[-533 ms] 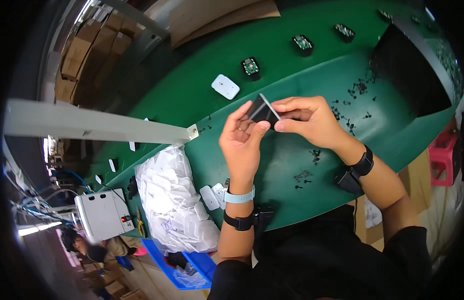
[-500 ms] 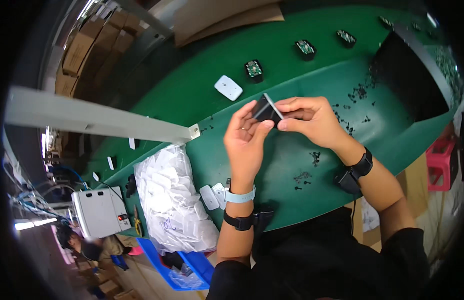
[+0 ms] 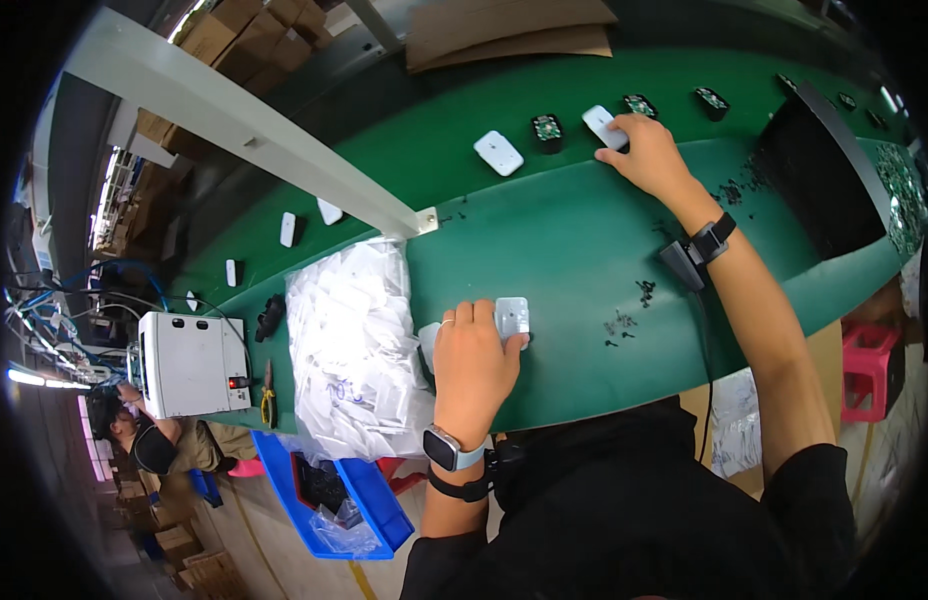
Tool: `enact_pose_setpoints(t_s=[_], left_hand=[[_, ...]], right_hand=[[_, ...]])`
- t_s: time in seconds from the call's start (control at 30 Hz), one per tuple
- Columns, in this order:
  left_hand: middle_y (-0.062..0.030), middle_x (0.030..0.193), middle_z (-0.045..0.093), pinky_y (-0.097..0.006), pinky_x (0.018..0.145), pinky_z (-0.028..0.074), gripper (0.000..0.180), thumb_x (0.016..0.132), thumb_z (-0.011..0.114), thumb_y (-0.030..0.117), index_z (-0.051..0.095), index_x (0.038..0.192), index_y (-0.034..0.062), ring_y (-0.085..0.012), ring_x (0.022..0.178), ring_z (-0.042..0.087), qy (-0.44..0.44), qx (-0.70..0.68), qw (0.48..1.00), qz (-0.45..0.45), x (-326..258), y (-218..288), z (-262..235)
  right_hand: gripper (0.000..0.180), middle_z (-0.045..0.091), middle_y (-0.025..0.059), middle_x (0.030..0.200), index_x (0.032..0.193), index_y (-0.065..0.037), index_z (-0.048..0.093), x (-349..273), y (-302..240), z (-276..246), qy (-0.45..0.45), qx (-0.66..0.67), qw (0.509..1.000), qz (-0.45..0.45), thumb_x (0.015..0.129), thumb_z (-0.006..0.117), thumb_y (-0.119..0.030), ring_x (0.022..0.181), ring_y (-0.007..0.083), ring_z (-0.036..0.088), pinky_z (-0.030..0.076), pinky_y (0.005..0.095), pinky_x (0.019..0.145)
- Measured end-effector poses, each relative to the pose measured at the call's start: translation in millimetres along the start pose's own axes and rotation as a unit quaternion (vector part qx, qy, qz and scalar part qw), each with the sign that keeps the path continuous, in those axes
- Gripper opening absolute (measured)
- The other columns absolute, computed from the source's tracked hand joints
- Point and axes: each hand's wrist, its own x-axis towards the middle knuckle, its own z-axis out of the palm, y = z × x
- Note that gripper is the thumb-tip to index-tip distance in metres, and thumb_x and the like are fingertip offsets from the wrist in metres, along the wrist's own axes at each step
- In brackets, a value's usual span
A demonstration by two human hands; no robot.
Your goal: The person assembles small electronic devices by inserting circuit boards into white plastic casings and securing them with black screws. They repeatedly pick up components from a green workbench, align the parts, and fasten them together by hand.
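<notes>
My right hand (image 3: 649, 155) reaches to the green strip at the back and grips a small case with a white cover (image 3: 602, 124) between thumb and fingers. Just left of it stand an open black housing with a circuit board (image 3: 547, 130) and another white-covered case (image 3: 499, 152). My left hand (image 3: 476, 355) is low over the green table beside the bag, its thumb and fingers closed at a loose white plastic cover (image 3: 512, 314). Part of a second white cover (image 3: 427, 345) shows left of that hand; the fingertips are partly hidden.
A clear bag of white covers (image 3: 349, 350) lies left, near a metal post (image 3: 284, 140). Small black screws (image 3: 646, 293) are scattered on the table (image 3: 574, 260). A black bin (image 3: 819, 170) stands right, a blue crate (image 3: 384, 510) below, pliers (image 3: 269, 395) beside a white machine (image 3: 194, 365).
My hands have parted. The right has carried the dark case to the back strip, where its white face shows; the left has dropped to the loose covers. The whole view has shifted.
</notes>
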Motion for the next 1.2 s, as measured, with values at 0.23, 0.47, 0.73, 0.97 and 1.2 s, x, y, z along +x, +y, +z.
enact_pose_setpoints(t_s=[0.23,0.47,0.73,0.97,1.2], left_hand=[[-0.0177,0.094,0.063,-0.043,0.077,0.050,0.034,0.073,0.080,0.003,0.058,0.098,0.0010,-0.0353,0.088,0.063,0.012,-0.087,0.996,0.011,1,-4,26],[-0.0041,0.084,0.059,-0.024,0.061,0.049,0.028,0.083,0.069,-0.011,0.050,0.100,0.0017,-0.0107,0.073,0.062,-0.002,-0.536,0.844,-0.010,65,2,38],[-0.0095,0.101,0.060,-0.028,0.071,0.058,0.050,0.087,0.065,-0.012,0.045,0.132,-0.0027,-0.0158,0.088,0.066,0.117,-0.643,0.755,0.051,115,39,70],[-0.0082,0.102,0.062,-0.028,0.073,0.059,0.044,0.089,0.065,-0.010,0.050,0.130,-0.0031,-0.0138,0.091,0.066,0.097,-0.632,0.767,0.059,118,28,84],[-0.0127,0.110,0.067,-0.029,0.072,0.058,0.048,0.089,0.065,-0.010,0.050,0.134,-0.0075,-0.0161,0.092,0.067,0.063,-0.710,0.701,0.022,121,26,86]], right_hand=[[0.011,0.065,0.0142,0.087,0.088,-0.003,0.069,-66,-47,-74,-0.239,0.162,0.949,-0.128,0.080,0.069,-0.010,0.085,0.0337,0.064,0.052,0.0427,0.077],[0.006,0.061,0.0090,0.080,0.082,-0.005,0.069,-132,-70,-89,-0.266,0.192,0.928,-0.179,0.078,0.068,-0.008,0.082,0.0295,0.062,0.052,0.0409,0.073],[0.008,0.059,0.0052,0.083,0.077,-0.006,0.066,-147,-93,-72,-0.304,0.083,0.908,-0.275,0.076,0.071,-0.012,0.089,0.0243,0.060,0.053,0.0382,0.078],[0.009,0.060,0.0051,0.084,0.076,-0.007,0.066,-129,-104,-68,-0.373,0.058,0.871,-0.314,0.076,0.072,-0.013,0.091,0.0248,0.060,0.054,0.0379,0.077],[0.005,0.067,0.0083,0.081,0.079,-0.003,0.066,-67,-90,-63,-0.258,0.296,0.909,-0.136,0.077,0.070,-0.004,0.075,0.0180,0.063,0.053,0.0316,0.068]])
